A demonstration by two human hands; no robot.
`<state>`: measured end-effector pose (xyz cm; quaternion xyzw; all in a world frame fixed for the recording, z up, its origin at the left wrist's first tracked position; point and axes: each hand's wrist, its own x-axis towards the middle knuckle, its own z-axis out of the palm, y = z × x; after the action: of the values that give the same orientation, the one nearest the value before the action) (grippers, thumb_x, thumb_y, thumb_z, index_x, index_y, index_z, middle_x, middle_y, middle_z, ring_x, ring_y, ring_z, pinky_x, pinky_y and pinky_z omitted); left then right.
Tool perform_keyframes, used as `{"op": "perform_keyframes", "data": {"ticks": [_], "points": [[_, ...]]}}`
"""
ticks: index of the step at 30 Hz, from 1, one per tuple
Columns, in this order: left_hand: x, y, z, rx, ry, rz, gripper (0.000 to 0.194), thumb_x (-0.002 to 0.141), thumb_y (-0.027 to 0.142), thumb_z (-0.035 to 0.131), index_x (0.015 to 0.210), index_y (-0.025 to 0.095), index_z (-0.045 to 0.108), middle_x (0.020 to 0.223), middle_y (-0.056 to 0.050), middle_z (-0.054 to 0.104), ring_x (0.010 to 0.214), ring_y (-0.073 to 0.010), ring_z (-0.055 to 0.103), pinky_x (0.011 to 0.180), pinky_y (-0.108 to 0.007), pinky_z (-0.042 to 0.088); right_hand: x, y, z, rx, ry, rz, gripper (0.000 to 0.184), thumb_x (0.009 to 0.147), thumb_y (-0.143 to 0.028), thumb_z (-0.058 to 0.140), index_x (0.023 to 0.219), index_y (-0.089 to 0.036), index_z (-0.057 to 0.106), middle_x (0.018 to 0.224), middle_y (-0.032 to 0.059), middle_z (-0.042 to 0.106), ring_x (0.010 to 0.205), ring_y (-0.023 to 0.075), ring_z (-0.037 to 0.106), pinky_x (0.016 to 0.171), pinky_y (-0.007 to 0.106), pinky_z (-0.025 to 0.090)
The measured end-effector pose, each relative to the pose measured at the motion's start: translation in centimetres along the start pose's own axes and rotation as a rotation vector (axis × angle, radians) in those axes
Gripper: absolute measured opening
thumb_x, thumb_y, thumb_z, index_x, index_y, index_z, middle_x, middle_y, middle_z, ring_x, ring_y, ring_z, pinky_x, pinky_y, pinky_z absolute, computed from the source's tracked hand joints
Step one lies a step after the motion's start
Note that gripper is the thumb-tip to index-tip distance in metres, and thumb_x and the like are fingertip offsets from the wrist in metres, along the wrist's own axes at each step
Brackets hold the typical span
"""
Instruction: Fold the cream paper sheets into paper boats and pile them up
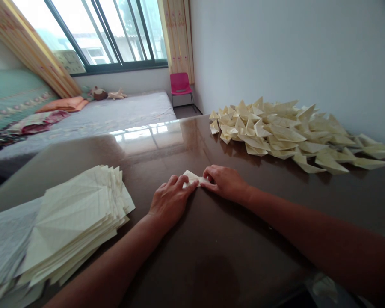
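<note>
A small folded piece of cream paper (190,175) lies on the shiny brown table (211,231), between my two hands. My left hand (170,197) presses its left part against the tabletop, the thumb near the middle of the paper. At the right end, my right hand (225,181) pinches the paper between curled fingers and thumb. The fingers cover much of the piece, so its full folded shape is hidden. Nearest to my left arm is a stack of creased cream sheets (73,205), fanned unevenly.
Many folded paper boats (282,132) are heaped at the back right, beside the white wall (276,51). Greyish sheets (9,239) lie at the left edge next to the cream stack. Beyond the table are a bed (141,105) and a pink chair (180,83).
</note>
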<state>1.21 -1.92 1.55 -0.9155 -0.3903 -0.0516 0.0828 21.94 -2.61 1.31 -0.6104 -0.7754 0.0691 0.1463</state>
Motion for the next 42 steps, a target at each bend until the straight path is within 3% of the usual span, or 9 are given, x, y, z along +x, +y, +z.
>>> {"op": "perform_keyframes", "data": {"ticks": [5, 12, 15, 18, 23, 31, 36, 42], "points": [[-0.1, 0.0, 0.0, -0.011, 0.015, -0.013, 0.039, 0.094, 0.024, 0.043, 0.129, 0.040, 0.050, 0.113, -0.001, 0.059, 0.099, -0.0220, 0.050, 0.071, -0.031, 0.046, 0.5, 0.1, 0.2, 0.078, -0.024, 0.027, 0.024, 0.083, -0.047, 0.057, 0.088, -0.024, 0.061, 0.084, -0.0005, 0.064, 0.071, 0.0131, 0.058, 0.057, 0.023, 0.031], [0.1, -0.1, 0.0, -0.018, 0.051, -0.056, 0.034, 0.097, 0.029, 0.037, 0.126, 0.035, 0.054, 0.115, -0.002, 0.061, 0.099, -0.0208, 0.053, 0.071, -0.029, 0.048, 0.3, -0.2, 0.3, 0.075, 0.020, -0.045, 0.022, 0.087, -0.043, 0.053, 0.093, -0.024, 0.063, 0.092, 0.0009, 0.063, 0.073, 0.0132, 0.057, 0.058, 0.023, 0.032], [0.4, -0.6, 0.4, -0.037, 0.132, -0.103, 0.037, 0.096, 0.033, 0.038, 0.132, 0.029, 0.050, 0.131, -0.005, 0.054, 0.114, -0.0231, 0.048, 0.082, -0.033, 0.048, 0.3, 0.0, 0.2, 0.163, -0.027, -0.102, 0.018, 0.086, -0.038, 0.058, 0.093, -0.023, 0.065, 0.093, 0.0007, 0.063, 0.073, 0.0118, 0.057, 0.061, 0.022, 0.035], [0.6, -1.2, 0.9, -0.077, 0.144, -0.035, 0.039, 0.095, 0.033, 0.043, 0.132, 0.024, 0.051, 0.138, -0.007, 0.049, 0.127, -0.0264, 0.039, 0.099, -0.040, 0.040, 0.3, 0.3, 0.1, 0.236, -0.057, -0.160, 0.016, 0.085, -0.034, 0.060, 0.094, -0.024, 0.066, 0.092, 0.0003, 0.063, 0.073, 0.0112, 0.057, 0.063, 0.022, 0.037], [0.8, -1.6, 1.0, -0.201, 0.026, -0.041, 0.038, 0.092, 0.038, 0.048, 0.128, 0.028, 0.054, 0.117, -0.007, 0.058, 0.110, -0.0246, 0.050, 0.092, -0.041, 0.042, 0.1, 0.6, 0.3, 0.276, -0.043, -0.163, 0.016, 0.084, -0.033, 0.062, 0.096, -0.024, 0.066, 0.092, 0.0005, 0.063, 0.072, 0.0112, 0.057, 0.063, 0.022, 0.037], [1.6, -1.7, 0.9, -0.307, 0.009, -0.118, 0.031, 0.082, 0.049, 0.058, 0.097, 0.022, 0.059, 0.105, -0.005, 0.057, 0.103, -0.0256, 0.050, 0.084, -0.038, 0.043, 0.1, 0.6, 0.5, 0.296, -0.011, -0.147, 0.014, 0.081, -0.029, 0.063, 0.094, -0.022, 0.062, 0.090, -0.0005, 0.063, 0.070, 0.0107, 0.056, 0.062, 0.021, 0.037], [1.8, -1.7, 0.9, -0.459, -0.044, -0.222, 0.032, 0.076, 0.049, 0.065, 0.093, 0.023, 0.056, 0.089, 0.000, 0.063, 0.087, -0.0217, 0.058, 0.072, -0.031, 0.043, 0.0, 0.6, 0.4, 0.314, -0.021, -0.172, 0.013, 0.083, -0.028, 0.063, 0.093, -0.022, 0.067, 0.094, 0.0007, 0.062, 0.070, 0.0098, 0.057, 0.065, 0.021, 0.039], [1.7, -1.7, 1.4, -0.753, 0.072, -0.262, 0.030, 0.074, 0.035, 0.067, 0.101, 0.023, 0.059, 0.093, 0.001, 0.067, 0.084, -0.0172, 0.062, 0.074, -0.027, 0.045, 0.1, 0.8, 0.4, 0.371, -0.016, -0.178, 0.018, 0.084, -0.029, 0.063, 0.098, -0.023, 0.071, 0.094, 0.0016, 0.063, 0.070, 0.0099, 0.058, 0.067, 0.022, 0.041]]}}
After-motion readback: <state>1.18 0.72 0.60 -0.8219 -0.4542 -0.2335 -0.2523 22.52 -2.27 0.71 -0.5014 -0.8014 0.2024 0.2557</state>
